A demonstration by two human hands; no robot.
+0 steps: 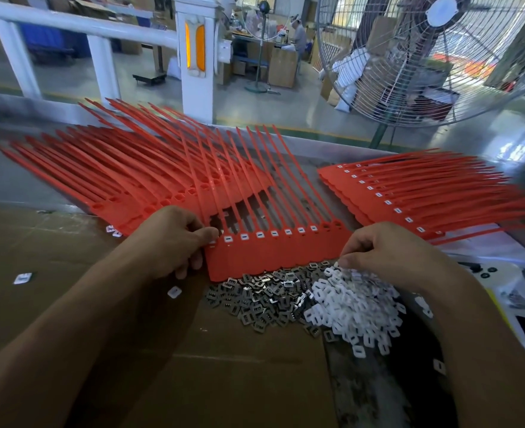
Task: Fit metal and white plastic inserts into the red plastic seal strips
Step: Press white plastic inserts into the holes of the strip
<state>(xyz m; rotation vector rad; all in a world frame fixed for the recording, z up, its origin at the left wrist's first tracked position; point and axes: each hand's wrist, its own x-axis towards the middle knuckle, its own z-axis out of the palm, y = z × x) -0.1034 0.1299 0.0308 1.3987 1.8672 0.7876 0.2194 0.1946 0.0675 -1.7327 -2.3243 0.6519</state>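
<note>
A red sheet of joined seal strips point(273, 256) lies flat in front of me, and several of its sockets hold white inserts. My left hand point(174, 239) pinches the sheet's left edge, thumb beside the leftmost socket. Below the sheet lies a pile of metal inserts point(261, 299), with a pile of white plastic inserts point(360, 307) to its right. My right hand point(391, 251) hovers over the white pile, its curled fingertips touching the pieces at the pile's top. Whether it holds one I cannot tell.
A fanned stack of red strips with open sockets point(137, 174) lies at the left. A stack with white inserts fitted point(425, 196) lies at the right. Loose white inserts point(174, 291) dot the cardboard sheet point(69, 257). A large fan point(440, 57) stands behind the bench.
</note>
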